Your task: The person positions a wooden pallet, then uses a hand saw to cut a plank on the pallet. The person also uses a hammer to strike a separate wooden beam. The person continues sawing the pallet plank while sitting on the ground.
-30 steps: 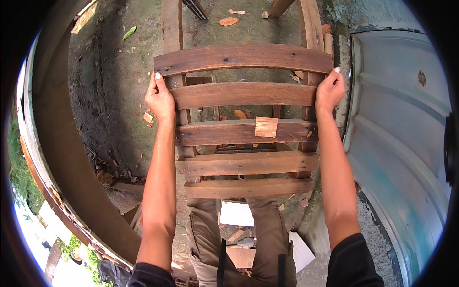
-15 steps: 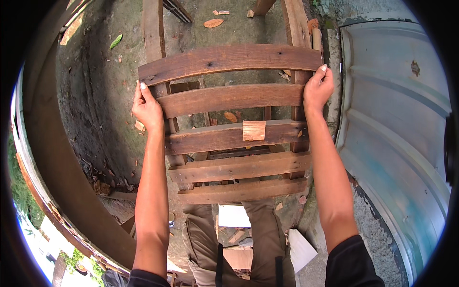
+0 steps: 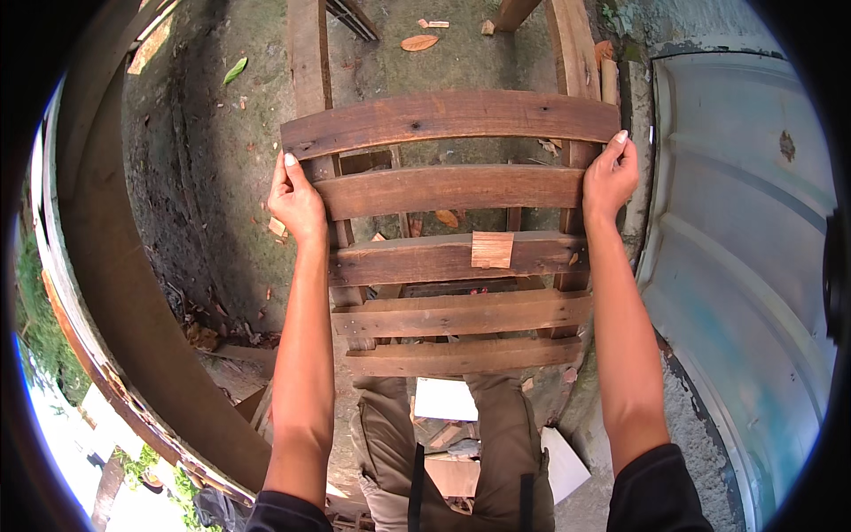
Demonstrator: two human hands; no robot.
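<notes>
A dark brown wooden slat [image 3: 452,119] lies across two long wooden rails, farthest of several slats. My left hand [image 3: 297,197] pinches its left end between thumb and fingers. At its right end, my right hand [image 3: 610,177] grips the same way. Just nearer is a second wooden slat [image 3: 456,191], then a third slat [image 3: 399,260] carrying a small square wood piece [image 3: 492,250]. Two paler slats, a fourth [image 3: 461,310] and a fifth [image 3: 461,356], lie closest to my legs. The undersides of the slat ends and my curled fingertips are partly hidden.
The left rail [image 3: 308,62] and right rail [image 3: 574,53] run away from me. A pale metal door [image 3: 745,204] stands close on the right. To the left curves a brown board [image 3: 115,293]. Wood scraps and dry leaves litter the concrete floor [image 3: 222,133]; a white sheet [image 3: 446,399] lies between my legs.
The whole view has shifted, so the slats and both hands appear a little farther right. Both hands keep their hold on the ends of the far slat, which stays across the rails.
</notes>
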